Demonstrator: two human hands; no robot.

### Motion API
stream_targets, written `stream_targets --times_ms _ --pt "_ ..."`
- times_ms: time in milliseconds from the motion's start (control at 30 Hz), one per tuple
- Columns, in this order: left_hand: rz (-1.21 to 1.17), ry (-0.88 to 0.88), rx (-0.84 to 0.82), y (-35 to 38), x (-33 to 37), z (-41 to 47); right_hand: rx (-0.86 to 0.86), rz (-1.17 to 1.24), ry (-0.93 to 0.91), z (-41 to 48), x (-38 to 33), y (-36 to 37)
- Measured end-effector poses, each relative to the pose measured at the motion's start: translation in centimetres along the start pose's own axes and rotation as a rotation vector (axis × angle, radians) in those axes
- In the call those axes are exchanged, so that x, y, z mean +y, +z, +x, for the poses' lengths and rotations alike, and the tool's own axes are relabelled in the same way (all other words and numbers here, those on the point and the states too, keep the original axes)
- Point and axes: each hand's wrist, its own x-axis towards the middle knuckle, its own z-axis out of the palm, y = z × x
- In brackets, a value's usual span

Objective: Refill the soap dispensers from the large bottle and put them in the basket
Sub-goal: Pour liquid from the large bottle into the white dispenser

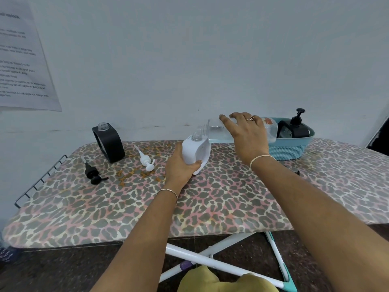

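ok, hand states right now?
Left hand: holding the white dispenser.
Right hand: holding the large bottle, tipped toward the dispenser.

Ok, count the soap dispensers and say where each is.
3. An uncapped black dispenser stands at far left; the left hand grips a white dispenser at centre; a pumped black dispenser sits in the basket. The large bottle may hide others there.

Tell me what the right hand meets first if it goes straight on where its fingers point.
Probably the wall: the right hand, gripping the large bottle, points away above the white dispenser. Depth is unclear.
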Motion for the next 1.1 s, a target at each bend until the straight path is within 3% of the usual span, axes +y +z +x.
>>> stream_targets --times_ms 1100 --pt "0.037 0.023 -0.077 -0.56 -0.07 -0.86 0.025 -0.043 -0.038 0.35 0.31 -0.01"
